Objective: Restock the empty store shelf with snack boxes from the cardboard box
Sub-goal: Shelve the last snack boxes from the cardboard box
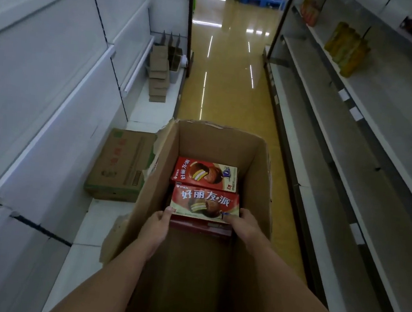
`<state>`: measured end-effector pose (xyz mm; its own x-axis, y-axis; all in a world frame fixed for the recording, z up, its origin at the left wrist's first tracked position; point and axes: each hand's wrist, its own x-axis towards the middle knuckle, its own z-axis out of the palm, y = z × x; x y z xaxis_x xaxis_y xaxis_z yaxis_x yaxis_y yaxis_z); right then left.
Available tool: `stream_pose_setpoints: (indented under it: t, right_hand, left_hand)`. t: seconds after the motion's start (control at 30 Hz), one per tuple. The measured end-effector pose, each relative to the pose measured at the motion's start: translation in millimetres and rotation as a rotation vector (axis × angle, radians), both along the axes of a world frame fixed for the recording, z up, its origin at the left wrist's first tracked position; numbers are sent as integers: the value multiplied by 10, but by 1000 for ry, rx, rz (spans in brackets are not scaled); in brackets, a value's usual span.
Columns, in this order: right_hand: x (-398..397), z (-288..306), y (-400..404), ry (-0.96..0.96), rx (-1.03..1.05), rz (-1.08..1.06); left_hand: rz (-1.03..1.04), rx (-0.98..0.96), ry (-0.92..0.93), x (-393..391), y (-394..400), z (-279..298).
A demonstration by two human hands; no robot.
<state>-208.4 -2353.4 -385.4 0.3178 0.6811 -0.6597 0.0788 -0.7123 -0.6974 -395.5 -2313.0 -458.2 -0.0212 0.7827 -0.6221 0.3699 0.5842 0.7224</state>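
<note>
An open cardboard box (256, 177) stands on the aisle floor in front of me. Inside it lie red snack boxes with a chocolate pie picture. My left hand (157, 223) grips the left end of the nearest snack box (204, 203), and my right hand (242, 222) grips its right end. A second snack box (204, 172) lies flat behind it, and the edge of a third snack box (200, 227) shows underneath. White empty shelves (57, 118) run along the left.
A closed brown carton (121, 165) sits on the left bottom shelf beside the box. Stacked small brown boxes (159, 73) stand farther along that shelf. The right shelving (356, 137) holds a few yellow packs (346, 48). The glossy yellow aisle floor (227, 76) runs ahead.
</note>
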Motion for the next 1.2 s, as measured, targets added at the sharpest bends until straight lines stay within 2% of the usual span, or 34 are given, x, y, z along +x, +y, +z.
stream_pose_setpoints:
  t: [0.37, 0.5, 0.73, 0.87, 0.97, 1.2]
  right_hand:
    - [413, -982, 827, 2, -109, -63]
    - [526, -1300, 1028, 27, -152, -98]
    - [583, -1834, 1259, 19, -181, -162]
    - [588, -2060, 1357, -32, -251, -254]
    - [600, -2260, 1384, -47, -259, -256]
    - [423, -1912, 1292, -104, -294, -245]
  left_hand:
    - [-58, -41, 56, 325, 926, -792]
    - [-11, -52, 14, 420, 1127, -1129]
    - [57, -176, 50, 387, 1299, -1583]
    - [47, -215, -35, 408, 1339, -1654]
    - [130, -222, -90, 398, 1307, -1689]
    - [233, -269, -155, 288, 998, -1398]
